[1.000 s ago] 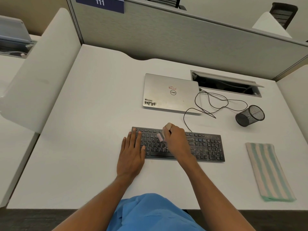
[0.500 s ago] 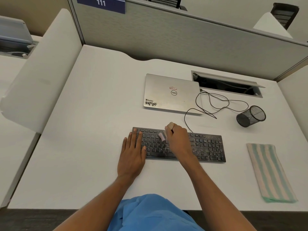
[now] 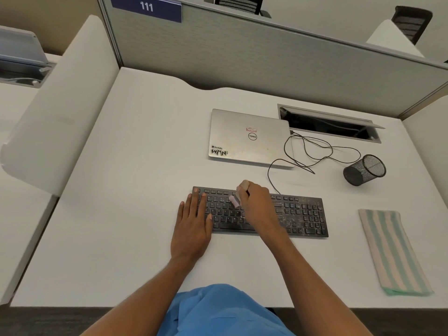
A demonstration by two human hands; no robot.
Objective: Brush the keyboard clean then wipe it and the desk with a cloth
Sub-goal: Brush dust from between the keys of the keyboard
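The black keyboard (image 3: 303, 214) lies near the front of the white table (image 3: 121, 190), its right half speckled with dust. The left hand (image 3: 191, 229) rests flat on its left end, fingers (image 3: 194, 202) straight. The right hand (image 3: 257, 204) has its fingers curled round a small brush (image 3: 234, 201), with the bristles down on the upper key rows. The striped cloth (image 3: 392, 251) lies folded well to the right, by the table's edge.

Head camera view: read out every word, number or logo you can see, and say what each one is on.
"111": blue sign on the partition.
"DELL", upside down: round logo on the laptop lid.
"WMN": sticker at the lid's corner; small line above it blurred.
The red sticker above the logo: unreadable.
Keys of the keyboard: "W E R T" faintly; rest too small.
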